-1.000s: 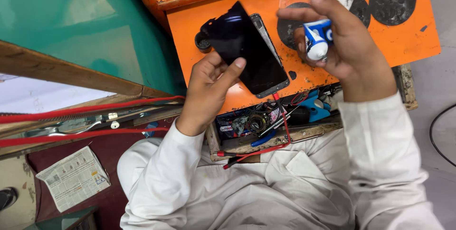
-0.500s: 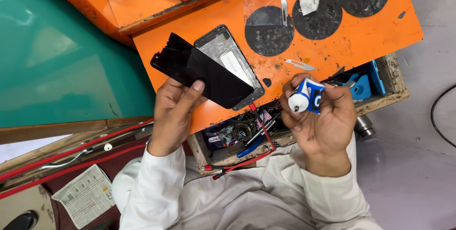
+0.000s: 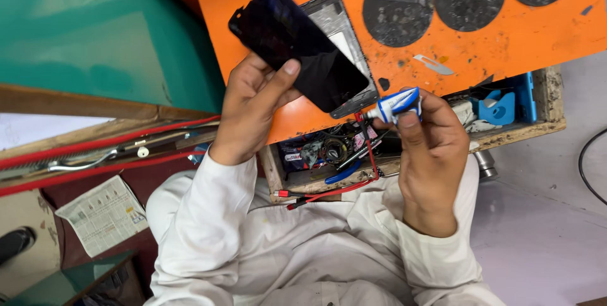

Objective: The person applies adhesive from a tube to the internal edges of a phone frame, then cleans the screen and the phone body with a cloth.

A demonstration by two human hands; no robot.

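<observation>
A dark glass phone screen panel (image 3: 297,53) is gripped in the left hand (image 3: 253,107), the thumb pressed on its lower face and the panel tilted up over a phone frame (image 3: 344,34) lying on the orange tabletop (image 3: 506,34). A small blue-and-white glue tube (image 3: 395,105) is pinched in the right hand (image 3: 430,154), its nozzle aimed at the panel's lower corner, just beside it. Beyond the right hand, three round black pads (image 3: 398,9) are seen on the tabletop, with a small blade (image 3: 433,64) between them and the hand. Below both hands an open wooden drawer (image 3: 329,154) of tools and red wire is seen. A folded newspaper (image 3: 101,214) lies well left of the left hand.
</observation>
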